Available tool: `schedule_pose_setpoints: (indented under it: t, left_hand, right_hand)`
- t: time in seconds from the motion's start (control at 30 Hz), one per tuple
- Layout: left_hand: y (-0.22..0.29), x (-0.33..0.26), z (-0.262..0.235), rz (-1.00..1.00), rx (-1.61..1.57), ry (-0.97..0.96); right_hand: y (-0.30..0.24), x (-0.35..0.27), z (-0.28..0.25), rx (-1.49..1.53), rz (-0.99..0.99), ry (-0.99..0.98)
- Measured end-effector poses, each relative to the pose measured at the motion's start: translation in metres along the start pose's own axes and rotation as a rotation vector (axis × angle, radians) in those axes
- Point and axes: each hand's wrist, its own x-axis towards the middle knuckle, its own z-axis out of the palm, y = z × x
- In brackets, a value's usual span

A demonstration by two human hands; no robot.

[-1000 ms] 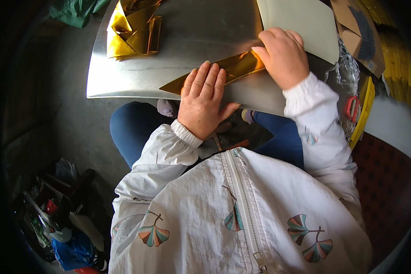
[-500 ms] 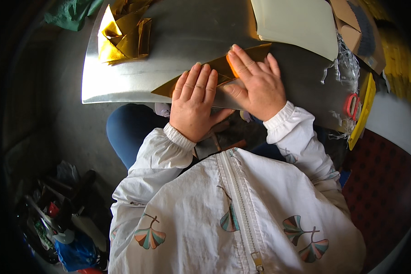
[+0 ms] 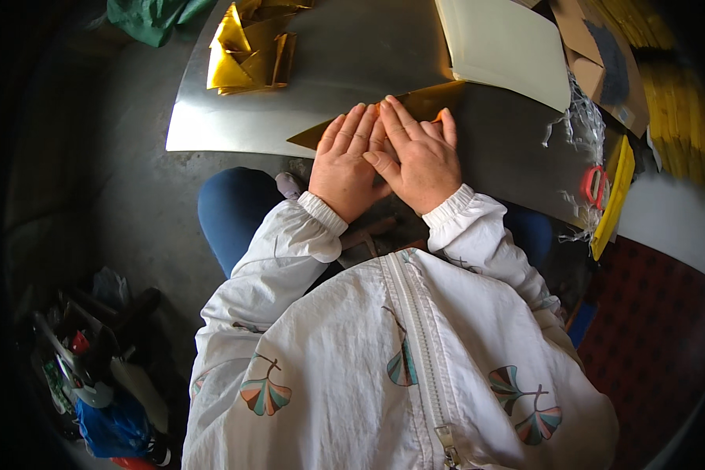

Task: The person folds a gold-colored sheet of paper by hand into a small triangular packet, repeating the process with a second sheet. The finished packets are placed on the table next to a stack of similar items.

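Observation:
A folded sheet of gold foil paper lies at the near edge of the metal-topped table, its pointed ends showing to both sides of my hands. My left hand rests flat on it, fingers stretched out and slanting up to the right. Beside it, my right hand presses down with straight fingers, its fingertips meeting those of the left. The middle of the foil is hidden under both hands. A small orange patch shows by the right fingers; I cannot tell what it is.
Folded gold foil pieces sit at the table's far left. A stack of pale sheets lies far right, near a cardboard box. Red-handled scissors, clear plastic strands and a yellow strip are along the right edge.
My right hand has slid left along the foil until its fingers meet the left hand's. The table and everything on it have shifted slightly in view.

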Motion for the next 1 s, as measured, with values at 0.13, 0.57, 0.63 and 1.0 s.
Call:
schedule_pose_setpoints:
  t: [0.13,0.57,0.63,1.0]
  left_hand:
    - [-0.009,-0.013,-0.014,-0.030,0.072,-0.035]
    - [-0.051,-0.031,-0.036,0.025,0.117,-0.018]
    - [-0.045,-0.033,-0.028,0.050,0.196,0.053]
    - [0.005,-0.054,-0.034,0.000,0.162,0.274]
  right_hand:
    - [0.005,-0.003,0.001,-0.102,-0.013,-0.061]
    - [0.006,0.012,-0.008,-0.254,-0.209,-0.049]
    - [-0.010,0.002,-0.003,-0.202,-0.252,-0.094]
    - [-0.016,0.000,-0.003,0.013,-0.386,0.272]
